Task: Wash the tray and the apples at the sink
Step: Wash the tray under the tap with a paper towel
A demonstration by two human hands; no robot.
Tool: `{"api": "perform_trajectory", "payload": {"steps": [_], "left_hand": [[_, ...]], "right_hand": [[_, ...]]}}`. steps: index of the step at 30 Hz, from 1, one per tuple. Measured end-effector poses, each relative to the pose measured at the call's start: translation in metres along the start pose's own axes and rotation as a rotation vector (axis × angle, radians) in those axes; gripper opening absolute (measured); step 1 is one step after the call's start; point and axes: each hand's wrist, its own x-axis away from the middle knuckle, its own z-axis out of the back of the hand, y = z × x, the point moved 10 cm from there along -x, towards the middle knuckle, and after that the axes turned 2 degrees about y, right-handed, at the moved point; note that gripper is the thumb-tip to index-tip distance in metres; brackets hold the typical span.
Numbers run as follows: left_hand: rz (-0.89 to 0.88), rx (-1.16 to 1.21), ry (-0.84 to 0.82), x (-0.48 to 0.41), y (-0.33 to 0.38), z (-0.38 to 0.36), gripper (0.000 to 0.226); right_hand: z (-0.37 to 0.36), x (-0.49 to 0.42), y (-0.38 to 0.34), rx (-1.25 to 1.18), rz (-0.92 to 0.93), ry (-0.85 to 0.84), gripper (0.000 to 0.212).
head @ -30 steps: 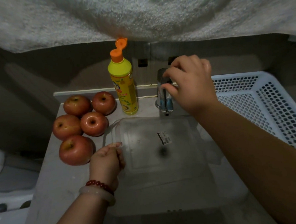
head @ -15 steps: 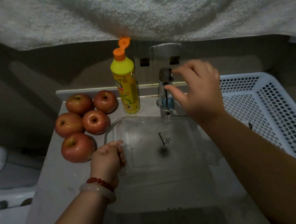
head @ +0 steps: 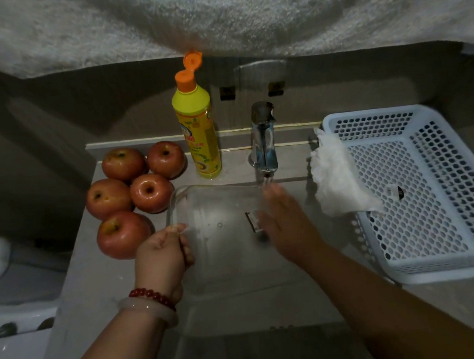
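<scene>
From the head view, a clear tray [head: 223, 236] sits in the sink [head: 270, 345], right under the tap [head: 264, 143], and water seems to be running from the spout. The left hand [head: 162, 254] pinches the tray's left rim with curled fingers. The right hand [head: 283, 221] is blurred, with its fingers out flat inside the tray and holding nothing. The step looks like rinsing the tray. Next, I think the right hand needs to rub the tray's floor and walls while the left keeps it steady. The tray faces up, and its long side seems to run from the tap toward the person. Five apples [head: 136, 197] wait on the counter [head: 69, 289], at the sink's back left corner, beside the soap bottle [head: 199, 134], not washed yet.
</scene>
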Motion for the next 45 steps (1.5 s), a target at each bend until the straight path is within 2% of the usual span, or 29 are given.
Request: {"api": "perform_trajectory", "payload": {"steps": [2, 5, 7, 8, 11, 13, 14, 17, 19, 23, 25, 29, 30, 32, 35, 37, 39, 42, 45], "left_hand": [[-0.015, -0.017, 0.005, 0.002, 0.001, 0.003, 0.024], [-0.031, -0.038, -0.003, 0.006, 0.003, -0.001, 0.023], [-0.040, -0.054, -0.009, 0.007, 0.004, -0.003, 0.024], [-0.049, -0.063, -0.007, 0.007, 0.006, -0.003, 0.025], [-0.071, -0.080, 0.004, 0.003, 0.009, 0.002, 0.025], [-0.076, -0.080, 0.009, 0.001, 0.009, 0.005, 0.025], [-0.076, -0.075, 0.004, 0.002, 0.008, 0.004, 0.025], [-0.068, -0.056, -0.040, 0.008, 0.004, -0.005, 0.025], [-0.068, -0.068, -0.051, 0.010, 0.002, -0.007, 0.026], [-0.083, -0.080, -0.031, 0.006, 0.007, 0.000, 0.025], [-0.089, -0.074, -0.031, 0.005, 0.008, 0.000, 0.025], [-0.115, -0.087, -0.069, 0.011, 0.006, -0.012, 0.024], [-0.116, -0.091, -0.074, 0.012, 0.006, -0.013, 0.024], [-0.121, -0.094, -0.065, 0.013, 0.007, -0.009, 0.024], [-0.127, -0.097, -0.043, 0.009, 0.011, 0.000, 0.025], [-0.113, -0.087, -0.027, 0.006, 0.010, 0.005, 0.026], [-0.103, -0.084, -0.024, 0.005, 0.008, 0.006, 0.026], [-0.093, -0.089, -0.036, 0.007, 0.004, 0.004, 0.025], [-0.106, -0.101, -0.025, 0.006, 0.005, 0.010, 0.025]], "right_hand": [[0.004, 0.000, 0.008, 0.005, -0.046, 0.040, 0.077], [-0.018, 0.026, -0.049, 0.049, 0.170, -0.029, 0.075], [-0.028, 0.034, -0.067, 0.071, 0.248, -0.050, 0.072], [-0.023, 0.028, -0.061, 0.060, 0.226, -0.024, 0.072], [0.003, 0.004, -0.005, -0.044, 0.004, 0.077, 0.067], [0.009, 0.005, 0.008, -0.030, -0.069, 0.078, 0.064], [0.005, 0.010, -0.004, -0.011, -0.037, 0.059, 0.066], [-0.022, 0.038, -0.071, 0.089, 0.213, -0.042, 0.065], [-0.024, 0.038, -0.074, 0.112, 0.260, -0.016, 0.064], [0.011, 0.010, 0.006, -0.011, -0.029, 0.145, 0.068], [0.014, 0.014, 0.013, -0.024, -0.096, 0.164, 0.067], [-0.018, 0.038, -0.071, 0.020, 0.191, 0.054, 0.070], [-0.018, 0.035, -0.074, 0.020, 0.211, 0.066, 0.069], [-0.006, 0.017, -0.049, -0.028, 0.113, 0.133, 0.063], [0.013, 0.000, 0.019, -0.116, -0.155, 0.167, 0.057], [0.011, 0.008, 0.028, -0.135, -0.216, 0.172, 0.059], [0.002, 0.023, -0.010, -0.077, -0.069, 0.173, 0.065], [-0.025, 0.036, -0.068, 0.013, 0.157, 0.053, 0.068], [-0.014, 0.005, -0.042, 0.020, 0.088, 0.103, 0.071]]}}
